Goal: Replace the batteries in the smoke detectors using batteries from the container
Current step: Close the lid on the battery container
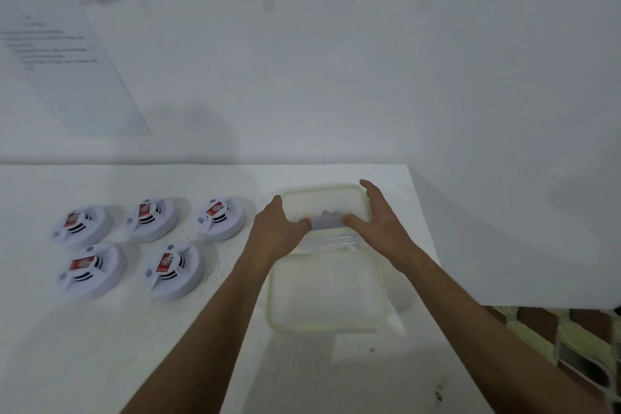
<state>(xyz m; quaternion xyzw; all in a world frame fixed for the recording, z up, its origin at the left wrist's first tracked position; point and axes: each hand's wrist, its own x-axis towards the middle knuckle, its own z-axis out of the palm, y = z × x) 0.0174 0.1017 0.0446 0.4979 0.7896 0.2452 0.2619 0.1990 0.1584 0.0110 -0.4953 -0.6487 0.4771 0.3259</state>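
Several white round smoke detectors [158, 218] lie on the white table [100, 346] at the left, each with a red-labelled battery showing on top. A clear plastic container [322, 200] with a pale green rim sits at the table's far right. My left hand [277, 228] grips its left front corner. My right hand [379, 222] holds its right side, fingers along the wall and thumb on the front. Between my thumbs is a greyish latch flap [327, 222]. Blurred small shapes show inside; I cannot make them out.
A second clear, green-rimmed piece [326, 326], tub or lid I cannot tell, lies just in front of the container. The table's right edge runs close beside my right arm, with a patterned floor [571, 339] below. A white wall with paper sheets stands behind.
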